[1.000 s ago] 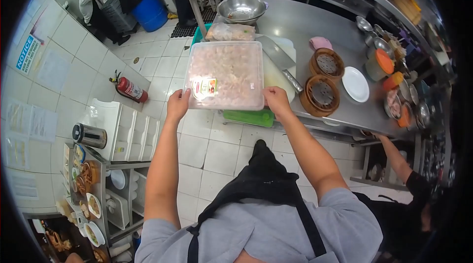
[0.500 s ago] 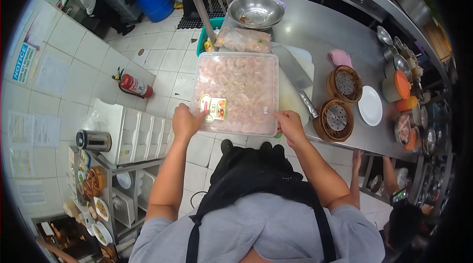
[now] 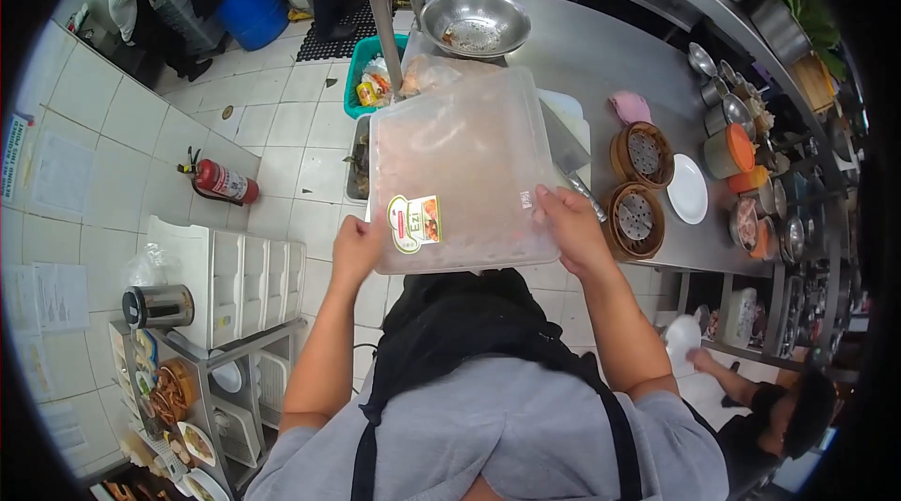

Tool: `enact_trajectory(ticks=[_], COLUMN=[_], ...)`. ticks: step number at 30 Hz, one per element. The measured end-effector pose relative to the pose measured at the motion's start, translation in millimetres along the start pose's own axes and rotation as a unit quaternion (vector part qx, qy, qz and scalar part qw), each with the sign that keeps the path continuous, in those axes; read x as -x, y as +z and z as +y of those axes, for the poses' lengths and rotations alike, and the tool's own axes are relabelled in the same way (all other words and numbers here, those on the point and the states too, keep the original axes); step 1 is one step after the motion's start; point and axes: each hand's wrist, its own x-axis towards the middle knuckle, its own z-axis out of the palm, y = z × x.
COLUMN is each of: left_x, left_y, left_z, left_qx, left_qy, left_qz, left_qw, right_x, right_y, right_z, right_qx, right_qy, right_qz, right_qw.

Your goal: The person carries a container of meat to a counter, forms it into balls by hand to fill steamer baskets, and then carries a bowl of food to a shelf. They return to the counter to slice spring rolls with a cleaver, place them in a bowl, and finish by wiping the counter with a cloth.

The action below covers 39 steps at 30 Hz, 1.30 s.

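Note:
A wide, flat lidded plastic food container (image 3: 465, 140) is held in front of my body over the near end of the counter. Through its cloudy lid the contents show only as a faint pinkish mass. A label reading "Ezi" sits near its left front corner. My left hand (image 3: 357, 252) is closed on the left front corner. My right hand (image 3: 577, 229) grips the right front corner. Behind it, partly hidden, are a bag of pinkish food (image 3: 434, 75) and a cleaver (image 3: 566, 146) on a white cutting board (image 3: 571, 107).
On the steel counter (image 3: 572, 60) are a metal bowl (image 3: 476, 21), bamboo steamers (image 3: 638, 220), a white plate (image 3: 688, 189) and a pink cloth (image 3: 630, 108). A teal bin (image 3: 351, 88) stands left of a pole. A person (image 3: 798, 417) holds a white plate at lower right; another works far left.
The container now looks larger and more tilted, and its contents have become hazy. Both hands keep hold of it. The person at lower right has moved and now holds a plate.

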Motion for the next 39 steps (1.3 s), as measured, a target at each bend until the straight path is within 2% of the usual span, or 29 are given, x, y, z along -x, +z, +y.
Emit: enact_trajectory(ticks=[1, 3, 4, 5, 6, 7, 8, 9, 10, 11, 12, 13, 15, 17, 18, 20, 22, 23, 25, 27, 31, 34, 37, 39], left_x=[-2.6, 3.9, 10.4, 10.3, 9.2, 12.5, 15.4, 9.5, 4.7, 3.4, 1.9, 1.3, -6.6, -14.7, -10.0, -11.0, 4.1, 9.6, -0.6, -5.2, -8.1, -15.8, -13.6, -13.9], left_y=[1.6, -7.0, -11.8, -6.1, 4.2, 13.9, 20.8, 26.6, 29.4, 29.0, 28.4, 29.3, 28.6, 32.9, 32.4, 27.7, 13.8, 25.4, 17.3, 24.8, 20.7, 20.0, 20.8, 21.3], left_z=[-7.6, -4.1, 1.0, -6.2, -17.1, -28.2, -29.3, -24.3, -21.6, -19.4, -13.9, -8.6, -10.6, -26.1, -21.6, -27.1, 4.6, 16.1, -4.7, -14.5, -16.3, -22.9, -25.5, -28.8], left_qx=[0.004, 0.227, 0.200, 0.206, 0.242, 0.277, 0.280, 0.344, 0.404, 0.401, 0.386, 0.370, 0.369, 0.328, 0.322, 0.253, 0.130, 0.225, 0.180, 0.259, 0.261, 0.225, 0.230, 0.222], left_qy=[-0.003, -0.058, -0.084, -0.089, -0.019, 0.049, 0.037, -0.019, -0.072, -0.074, -0.069, -0.062, -0.078, -0.057, -0.056, -0.042, -0.028, -0.060, -0.065, -0.048, -0.029, -0.050, -0.035, -0.028], left_qz=[-0.002, -0.027, -0.073, -0.071, -0.086, -0.101, -0.101, -0.115, -0.127, -0.130, -0.132, -0.135, -0.148, -0.127, -0.112, -0.128, -0.122, -0.060, -0.119, -0.109, -0.132, -0.127, -0.120, -0.101], left_qw=[1.000, 0.972, 0.973, 0.972, 0.966, 0.954, 0.954, 0.932, 0.903, 0.904, 0.911, 0.917, 0.914, 0.934, 0.938, 0.958, 0.984, 0.971, 0.974, 0.958, 0.956, 0.965, 0.965, 0.969], right_x=[1.6, 10.1, 14.9, 19.3, 23.4, 29.0, 32.5, 31.0, 35.4, 31.6, 38.2, 42.0, 57.2, 79.1, 92.4, 130.2, 165.9, 177.3, 202.5, 217.8, 231.8, 216.2, 188.6, 168.5], right_y=[1.3, 9.1, 9.4, 4.4, -3.0, -16.5, -30.9, -50.1, -71.2, -99.9, -123.1, -156.9, -222.3, -271.6, -287.6, -317.1, -358.7, -358.8, -353.1, -348.9, -340.7, -345.3, -335.3, -326.4], right_z=[-6.6, -23.5, -30.7, -39.7, -51.3, -69.2, -86.9, -96.5, -107.8, -109.6, -115.6, -114.1, -96.0, -68.6, -54.4, -20.7, 30.0, 49.8, 78.5, 105.9, 162.8, 205.6, 201.6, 170.9], right_qx=[0.005, -0.018, -0.014, 0.027, 0.070, 0.047, 0.032, 0.011, 0.028, 0.024, 0.046, 0.001, -0.014, -0.084, -0.084, -0.199, -0.206, -0.215, -0.223, -0.220, -0.261, -0.325, -0.340, -0.348], right_qy=[0.002, 0.021, 0.025, -0.008, -0.041, -0.074, -0.086, -0.101, -0.129, -0.167, -0.175, -0.162, -0.174, -0.226, -0.228, -0.214, -0.196, -0.219, -0.210, -0.208, -0.182, -0.200, -0.211, -0.212], right_qz=[0.001, -0.030, -0.032, 0.001, 0.033, 0.046, 0.048, 0.093, 0.088, 0.137, 0.166, 0.168, 0.220, 0.308, 0.319, 0.388, 0.424, 0.470, 0.526, 0.564, 0.573, 0.552, 0.527, 0.493], right_qw=[1.000, 0.999, 0.999, 1.000, 0.996, 0.995, 0.995, 0.990, 0.987, 0.976, 0.969, 0.972, 0.960, 0.920, 0.916, 0.874, 0.860, 0.828, 0.793, 0.769, 0.755, 0.741, 0.750, 0.769])
